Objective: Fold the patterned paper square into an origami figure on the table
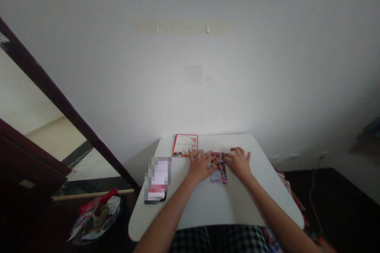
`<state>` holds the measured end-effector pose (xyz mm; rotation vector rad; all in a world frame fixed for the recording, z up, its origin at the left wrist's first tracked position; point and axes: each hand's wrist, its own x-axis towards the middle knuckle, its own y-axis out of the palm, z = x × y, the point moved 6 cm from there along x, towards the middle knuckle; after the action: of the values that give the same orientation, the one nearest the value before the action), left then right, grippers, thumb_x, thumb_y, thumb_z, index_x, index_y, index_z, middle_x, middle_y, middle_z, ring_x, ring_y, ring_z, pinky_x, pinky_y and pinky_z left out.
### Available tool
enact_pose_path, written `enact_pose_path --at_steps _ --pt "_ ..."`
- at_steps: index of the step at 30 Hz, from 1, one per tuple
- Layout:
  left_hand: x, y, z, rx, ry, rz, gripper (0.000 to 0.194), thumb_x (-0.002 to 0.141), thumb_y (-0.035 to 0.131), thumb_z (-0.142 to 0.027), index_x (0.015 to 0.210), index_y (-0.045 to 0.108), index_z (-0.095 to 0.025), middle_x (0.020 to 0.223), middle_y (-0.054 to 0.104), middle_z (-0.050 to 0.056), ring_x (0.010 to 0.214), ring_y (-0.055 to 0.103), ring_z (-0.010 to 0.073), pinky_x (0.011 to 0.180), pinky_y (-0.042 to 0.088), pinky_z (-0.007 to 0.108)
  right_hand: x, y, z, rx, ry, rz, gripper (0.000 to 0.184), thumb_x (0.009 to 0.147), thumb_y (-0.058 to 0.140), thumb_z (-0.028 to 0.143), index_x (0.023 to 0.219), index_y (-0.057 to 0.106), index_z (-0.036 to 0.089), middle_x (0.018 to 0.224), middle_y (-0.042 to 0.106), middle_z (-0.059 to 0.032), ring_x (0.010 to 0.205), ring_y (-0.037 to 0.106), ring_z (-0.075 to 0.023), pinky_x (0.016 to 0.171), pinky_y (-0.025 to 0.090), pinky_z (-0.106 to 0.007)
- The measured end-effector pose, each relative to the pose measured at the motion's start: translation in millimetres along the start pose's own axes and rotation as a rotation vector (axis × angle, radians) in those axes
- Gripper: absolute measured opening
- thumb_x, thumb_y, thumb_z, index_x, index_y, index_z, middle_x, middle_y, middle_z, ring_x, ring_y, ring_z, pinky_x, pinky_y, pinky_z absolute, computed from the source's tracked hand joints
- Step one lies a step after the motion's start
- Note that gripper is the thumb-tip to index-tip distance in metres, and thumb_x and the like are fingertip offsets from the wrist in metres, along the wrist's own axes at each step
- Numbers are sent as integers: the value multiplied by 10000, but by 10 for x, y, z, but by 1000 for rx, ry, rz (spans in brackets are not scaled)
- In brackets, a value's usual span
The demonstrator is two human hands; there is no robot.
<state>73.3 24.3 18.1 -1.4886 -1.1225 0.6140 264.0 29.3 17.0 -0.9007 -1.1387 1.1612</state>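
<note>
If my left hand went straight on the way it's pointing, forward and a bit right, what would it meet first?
Probably the glossy printed packet: the left hand's thumb and index finger are right at its left side, though depth makes actual contact hard to judge.

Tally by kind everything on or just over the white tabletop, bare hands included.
Small picture-printed item: 1
Red-bordered printed sheet: 1
Phone, mostly pixelated: 1
Hands, the left hand and the right hand: 2
Total: 5
</note>
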Motion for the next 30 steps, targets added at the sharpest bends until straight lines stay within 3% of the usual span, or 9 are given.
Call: enact_pose_path --at_steps 15,19,23,28,30 --pt "-6 11 61 5 31 -53 373 966 364 -557 1301 524 -526 1475 504 -111 1415 332 304 1095 -59 786 -101 37 11 -87 -75 8 451 927 520 515 1374 463 503 1485 423 -43 1377 309 -326 1071 142 -754" --pt "-52 -38 35 3 51 -136 363 965 425 -490 1311 533 -489 1527 440 -89 1452 266 302 1119 -49 760 -118 81 85 -62 -219 -12 401 962 479 418 1351 480 516 1544 376 18 1417 272 -314 1083 137 -752" --pt "-82 -94 46 -52 19 -198 391 935 524 -409 1325 548 -421 1518 454 -39 1420 310 298 1155 35 715 -136 122 152 -2 -335 27 384 990 411 320 1329 525 461 1465 494 13 1422 303 -271 1113 118 -729" --pt "-187 -154 80 -187 -56 -264 269 949 504 -380 1112 708 -316 1289 635 12 1305 428 240 1172 233 559 -211 34 186 -31 -284 -25 335 985 427 345 1277 588 375 1304 608 -44 1370 387 -271 1132 94 -704" --pt "-247 -147 56 -206 -51 -225 283 934 530 -405 1151 691 -320 1259 645 15 1280 442 238 1163 253 547 -273 -19 205 -57 -250 -55 310 979 441 360 1230 620 339 1246 625 -61 1347 406 -278 1136 99 -691"
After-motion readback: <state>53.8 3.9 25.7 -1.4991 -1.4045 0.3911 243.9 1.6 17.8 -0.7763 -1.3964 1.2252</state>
